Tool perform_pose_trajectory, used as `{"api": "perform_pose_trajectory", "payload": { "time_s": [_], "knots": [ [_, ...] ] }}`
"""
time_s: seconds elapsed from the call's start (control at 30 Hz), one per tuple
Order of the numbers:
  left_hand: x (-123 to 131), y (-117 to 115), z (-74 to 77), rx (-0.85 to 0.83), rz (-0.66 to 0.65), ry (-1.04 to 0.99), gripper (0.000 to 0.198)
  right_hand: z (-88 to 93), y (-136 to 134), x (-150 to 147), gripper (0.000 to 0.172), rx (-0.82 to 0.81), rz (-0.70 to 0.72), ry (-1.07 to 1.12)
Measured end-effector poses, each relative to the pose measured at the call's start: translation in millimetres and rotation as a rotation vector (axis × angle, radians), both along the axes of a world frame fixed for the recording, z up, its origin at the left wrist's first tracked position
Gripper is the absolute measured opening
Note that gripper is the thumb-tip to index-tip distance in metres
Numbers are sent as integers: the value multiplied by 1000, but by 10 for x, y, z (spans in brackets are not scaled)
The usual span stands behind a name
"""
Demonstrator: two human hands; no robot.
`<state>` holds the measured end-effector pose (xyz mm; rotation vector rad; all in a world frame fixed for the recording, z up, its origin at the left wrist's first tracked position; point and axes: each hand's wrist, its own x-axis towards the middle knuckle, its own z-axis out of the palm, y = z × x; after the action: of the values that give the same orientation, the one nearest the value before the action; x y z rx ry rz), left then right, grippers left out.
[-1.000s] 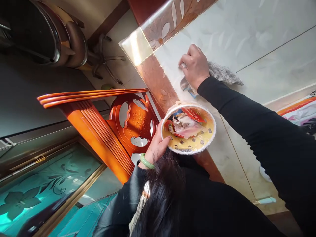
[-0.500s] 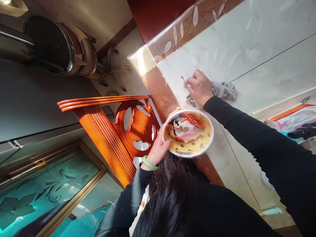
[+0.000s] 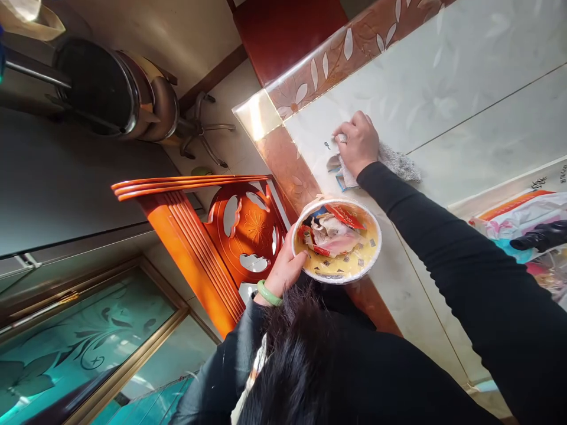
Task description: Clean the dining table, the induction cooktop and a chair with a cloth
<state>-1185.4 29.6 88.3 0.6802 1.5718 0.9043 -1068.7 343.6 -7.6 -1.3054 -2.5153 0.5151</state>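
The left hand (image 3: pixel 285 267) grips the rim of a round, yellow, plastic-lined bin (image 3: pixel 349 266), probably light. Beyond the bin, the right hand (image 3: pixel 358 141) closes on a crumpled grey cloth (image 3: pixel 397 163), likely limp, best bunched, on a white floral tabletop (image 3: pixel 429 71); that hand is slightly farther from the bin than half a second ago.

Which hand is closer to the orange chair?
Left. The left hand, gripping the tub, is beside the chair's carved back; the right hand is farther away, on the gray cloth.
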Motion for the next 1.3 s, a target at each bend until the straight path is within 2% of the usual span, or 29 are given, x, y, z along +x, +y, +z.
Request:
{"api": "perform_pose_trajectory", "payload": {
  "time_s": [0.17,0.33,0.5,0.67,0.73,0.87,0.93,1.0,1.1,1.2,1.3],
  "knots": [
    [-1,-2,1,21,-7,-4,78,52,-68,60,15,-60,164,12],
    [6,-12,-15,6,3,11,75,30,-22,-105,14,-55,80,25],
    [-3,-19,-33,30,2,16,75,7,-73,-75,19,-96,194,50],
    [-13,-38,-66,3,-8,29,74,-4,-2,-196,23,-64,163,88],
    [-8,-43,-65,14,-3,28,74,16,-75,-159,23,-48,165,112],
    [9,-26,-44,36,3,28,76,109,-230,61,11,-72,240,32],
    [15,-18,-49,41,5,25,76,122,-150,47,9,-66,269,-8],
    [16,-20,-69,49,5,27,75,87,16,-91,10,-48,254,-4],
    [11,-32,-93,58,6,39,72,3,158,-304,19,-11,122,71],
    [5,-30,-81,71,-7,39,70,4,-28,-241,19,-18,95,105],
    [1,-17,-54,85,-16,22,72,119,-267,59,16,-98,231,68]
  ]
}}
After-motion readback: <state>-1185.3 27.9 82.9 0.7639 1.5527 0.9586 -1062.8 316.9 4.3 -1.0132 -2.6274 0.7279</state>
